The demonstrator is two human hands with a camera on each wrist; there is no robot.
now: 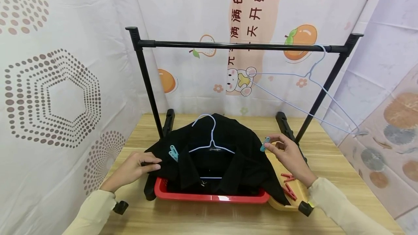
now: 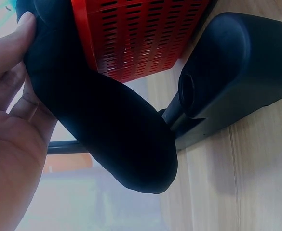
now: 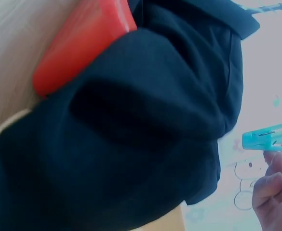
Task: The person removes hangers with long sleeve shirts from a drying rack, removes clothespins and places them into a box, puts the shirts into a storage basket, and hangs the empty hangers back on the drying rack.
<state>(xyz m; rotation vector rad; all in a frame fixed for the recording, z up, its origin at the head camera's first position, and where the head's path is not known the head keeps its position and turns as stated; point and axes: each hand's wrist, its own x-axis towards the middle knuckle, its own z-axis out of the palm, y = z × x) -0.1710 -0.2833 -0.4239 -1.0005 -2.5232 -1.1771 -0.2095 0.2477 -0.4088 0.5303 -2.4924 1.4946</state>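
A black collared shirt (image 1: pixel 228 126) lies in and over a red basket (image 1: pixel 212 198), with a pale blue hanger (image 1: pixel 213 133) inside its neck. One teal clothespin (image 1: pixel 173 153) is on the shirt's left shoulder. My left hand (image 1: pixel 138 168) pinches the cloth beside that shoulder; in the left wrist view the thumb lies on the black sleeve (image 2: pixel 107 125), which hangs beside the basket. My right hand (image 1: pixel 289 155) holds another teal clothespin (image 1: pixel 265 144) between thumb and fingers, close to the shirt's right shoulder. In the right wrist view this clothespin (image 3: pixel 266 138) is apart from the cloth.
A black rack (image 1: pixel 228 45) stands behind on the wooden table (image 1: pixel 183 217), its feet (image 1: pixel 168 120) beside the shirt. Another hanger (image 1: pixel 307 76) hangs from the bar's right end. Red clothespins (image 1: pixel 289 191) lie in a yellow tray (image 1: pixel 281 206) at right, partly under the sleeve.
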